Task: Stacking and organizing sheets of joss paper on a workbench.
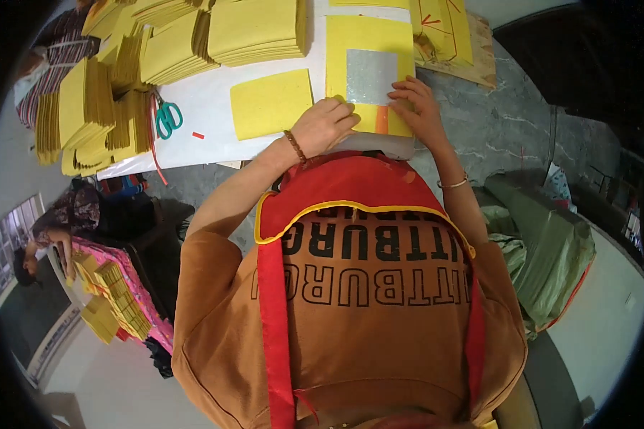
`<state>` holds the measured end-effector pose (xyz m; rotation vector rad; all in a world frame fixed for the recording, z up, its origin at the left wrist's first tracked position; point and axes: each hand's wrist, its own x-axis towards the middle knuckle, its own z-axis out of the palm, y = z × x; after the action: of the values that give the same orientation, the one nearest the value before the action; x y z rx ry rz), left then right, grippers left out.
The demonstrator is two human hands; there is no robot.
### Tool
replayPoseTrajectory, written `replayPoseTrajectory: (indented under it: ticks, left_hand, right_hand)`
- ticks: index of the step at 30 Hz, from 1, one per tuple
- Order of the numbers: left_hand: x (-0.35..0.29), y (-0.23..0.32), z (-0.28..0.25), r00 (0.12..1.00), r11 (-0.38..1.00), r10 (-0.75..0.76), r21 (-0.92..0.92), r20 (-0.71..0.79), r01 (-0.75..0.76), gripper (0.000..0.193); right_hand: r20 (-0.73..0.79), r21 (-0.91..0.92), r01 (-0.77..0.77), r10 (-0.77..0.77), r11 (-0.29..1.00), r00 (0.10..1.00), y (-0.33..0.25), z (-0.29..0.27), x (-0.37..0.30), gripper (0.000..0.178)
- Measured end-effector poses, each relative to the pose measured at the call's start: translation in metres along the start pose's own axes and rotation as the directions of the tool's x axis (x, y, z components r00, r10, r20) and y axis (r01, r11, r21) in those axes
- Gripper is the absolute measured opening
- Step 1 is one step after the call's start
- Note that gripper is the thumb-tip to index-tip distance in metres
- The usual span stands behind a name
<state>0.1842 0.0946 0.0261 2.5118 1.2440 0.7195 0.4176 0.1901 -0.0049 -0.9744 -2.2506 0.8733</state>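
In front of me lies a yellow paper sheet (340, 43) with a silver square (371, 75) on it and an orange strip (382, 120) near its lower edge. My left hand (327, 123), fingers curled, grips the sheet at its lower left. Its fingertips are partly hidden. My right hand (418, 107) rests at the sheet's right edge, fingers apart and touching the side of the silver square. A smaller plain yellow sheet (270, 104) lies flat to the left of my left hand.
Thick stacks of yellow paper (254, 32) fill the table's far left. Teal-handled scissors (168, 119) and a small red scrap (198, 135) lie on the white tabletop (211, 107). More yellow sheets (461, 32) sit on a wooden board at right. Other people are at left.
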Motion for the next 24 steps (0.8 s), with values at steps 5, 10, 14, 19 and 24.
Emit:
replayPoseTrajectory:
  ticks: [5,10,14,19,24]
  left_hand:
    - [0.009,-0.015,-0.004,0.998,0.975,-0.049,-0.219,-0.040,0.039,0.014]
    - [0.012,-0.018,-0.008,0.959,0.904,-0.258,-0.322,0.118,0.283,0.023]
    - [0.013,-0.020,-0.009,0.945,0.876,-0.299,-0.353,0.135,0.328,0.022]
    - [0.020,-0.018,-0.015,0.880,0.778,-0.420,-0.411,0.222,0.475,0.020]
    - [0.020,-0.024,-0.007,0.878,0.758,-0.430,-0.444,0.208,0.477,0.018]
  right_hand:
    - [-0.035,0.451,-0.149,0.184,0.880,0.982,0.012,0.002,-0.005,0.023]
    - [-0.059,0.509,-0.137,0.193,0.849,0.979,0.015,0.006,-0.006,0.031]
    - [-0.061,0.504,-0.159,0.219,0.849,0.974,0.015,0.009,-0.006,0.030]
    - [-0.053,0.546,-0.194,0.265,0.815,0.963,0.013,0.009,-0.004,0.030]
    - [-0.073,0.513,-0.181,0.253,0.839,0.965,0.010,0.008,-0.003,0.030]
